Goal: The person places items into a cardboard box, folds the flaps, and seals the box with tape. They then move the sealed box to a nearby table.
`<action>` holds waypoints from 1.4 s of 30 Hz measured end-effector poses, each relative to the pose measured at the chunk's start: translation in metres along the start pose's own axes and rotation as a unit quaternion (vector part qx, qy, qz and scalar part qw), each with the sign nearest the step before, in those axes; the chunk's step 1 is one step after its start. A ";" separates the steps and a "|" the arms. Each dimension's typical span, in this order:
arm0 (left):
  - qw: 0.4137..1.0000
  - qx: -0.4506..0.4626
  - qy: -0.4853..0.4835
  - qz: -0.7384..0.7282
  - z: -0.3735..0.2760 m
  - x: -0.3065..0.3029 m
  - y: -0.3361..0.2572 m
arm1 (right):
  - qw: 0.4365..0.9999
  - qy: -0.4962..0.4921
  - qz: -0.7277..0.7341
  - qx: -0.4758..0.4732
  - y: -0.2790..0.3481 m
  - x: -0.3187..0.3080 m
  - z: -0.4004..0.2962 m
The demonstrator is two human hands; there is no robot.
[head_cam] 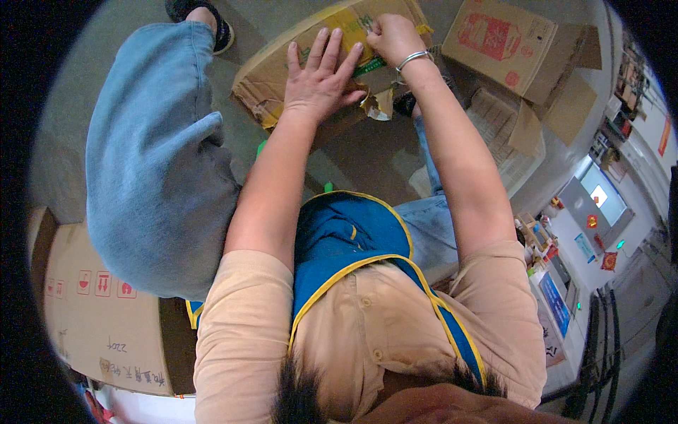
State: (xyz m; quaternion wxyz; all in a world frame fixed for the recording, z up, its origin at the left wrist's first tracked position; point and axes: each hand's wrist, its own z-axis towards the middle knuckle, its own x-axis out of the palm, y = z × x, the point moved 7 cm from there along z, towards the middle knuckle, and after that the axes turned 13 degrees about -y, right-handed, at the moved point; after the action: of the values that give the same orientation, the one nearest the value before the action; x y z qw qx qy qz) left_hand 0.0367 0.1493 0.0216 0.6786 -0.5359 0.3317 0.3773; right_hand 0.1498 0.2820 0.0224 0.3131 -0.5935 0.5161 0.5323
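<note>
A worn cardboard box (pixel 265 79) with yellow tape (pixel 356 22) and green printing lies before me, its near edge torn. My left hand (pixel 320 79) rests flat on it, palm down with the fingers spread. To its right, my right hand (pixel 394 40) is curled in a fist against the taped surface, a metal bangle (pixel 414 60) on its wrist. A small pale, thin object (pixel 369 25) shows at its fingertips; most of it is hidden, so I cannot tell what it is. A torn flap (pixel 378 105) hangs from the box's near side.
An open carton (pixel 498 42) with red printing stands at the upper right. Below it lies flattened cardboard (pixel 490 119). A large carton (pixel 106 323) sits at lower left, beside my bent denim-clad leg (pixel 159 159). Farther right is a cluttered table (pixel 567 339).
</note>
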 end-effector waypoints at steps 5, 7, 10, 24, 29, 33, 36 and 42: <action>1.000 0.002 -0.008 0.011 -0.001 -0.001 0.000 | 0.998 -0.006 0.064 -0.004 -0.015 -0.005 0.000; 1.000 0.007 -0.012 0.009 -0.001 0.000 -0.001 | 0.994 0.009 0.109 0.026 -0.028 -0.002 -0.001; 1.000 0.009 -0.009 0.011 -0.001 0.002 0.000 | 0.995 0.003 0.103 0.015 -0.034 0.002 0.002; 1.000 0.001 0.011 0.002 0.000 0.000 0.000 | 0.998 0.021 0.051 0.043 -0.022 0.002 0.005; 1.000 0.007 0.013 0.022 0.002 -0.001 -0.002 | 0.999 -0.019 0.028 0.029 -0.015 0.000 0.002; 1.000 0.009 -0.008 0.021 -0.001 0.003 0.000 | 0.999 -0.024 -0.027 0.028 0.006 -0.011 -0.006; 1.000 0.000 -0.012 -0.007 0.001 0.001 0.000 | 0.997 -0.025 -0.070 0.034 0.021 -0.013 -0.007; 0.999 0.008 0.023 0.031 0.000 0.003 0.000 | 0.998 -0.042 -0.042 0.036 0.012 -0.015 -0.014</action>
State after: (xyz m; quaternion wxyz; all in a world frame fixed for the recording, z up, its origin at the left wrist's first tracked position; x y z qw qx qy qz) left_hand 0.0383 0.1495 0.0195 0.6634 -0.5282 0.3665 0.3829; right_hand 0.1438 0.2702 0.0419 0.3779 -0.5801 0.4962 0.5239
